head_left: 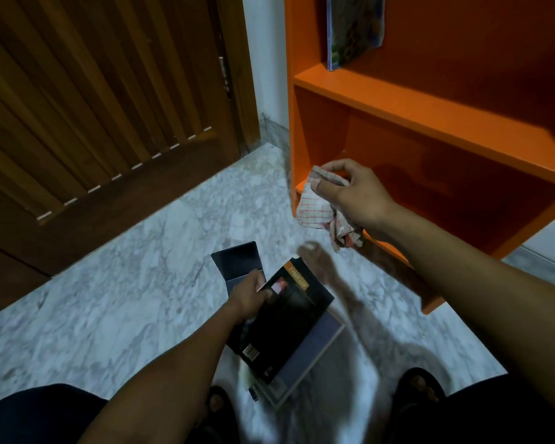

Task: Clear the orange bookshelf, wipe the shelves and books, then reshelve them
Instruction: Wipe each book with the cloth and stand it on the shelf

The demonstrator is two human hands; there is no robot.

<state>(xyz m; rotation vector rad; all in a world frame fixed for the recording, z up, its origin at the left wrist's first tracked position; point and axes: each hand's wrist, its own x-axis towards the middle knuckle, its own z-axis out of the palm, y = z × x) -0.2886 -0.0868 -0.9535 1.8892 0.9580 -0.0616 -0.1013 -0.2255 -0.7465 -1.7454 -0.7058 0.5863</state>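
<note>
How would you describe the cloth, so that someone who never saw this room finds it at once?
Start at the orange bookshelf on the right and go down to its lowest open compartment. In front of it the right hand grips a crumpled cloth. It is whitish with a red checked pattern, unlike the dark books under the left hand.

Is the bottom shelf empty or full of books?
Empty: the bottom shelf shows only bare orange board, and the right hand holds a cloth before it.

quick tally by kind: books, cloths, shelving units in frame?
Books: 4 — black book gripped by left hand, dark book and blue-grey book on the floor, colourful book upright on shelf
Cloths: 1 — checked cloth in right hand
Bookshelves: 1 — orange bookshelf
Total: 6
</note>
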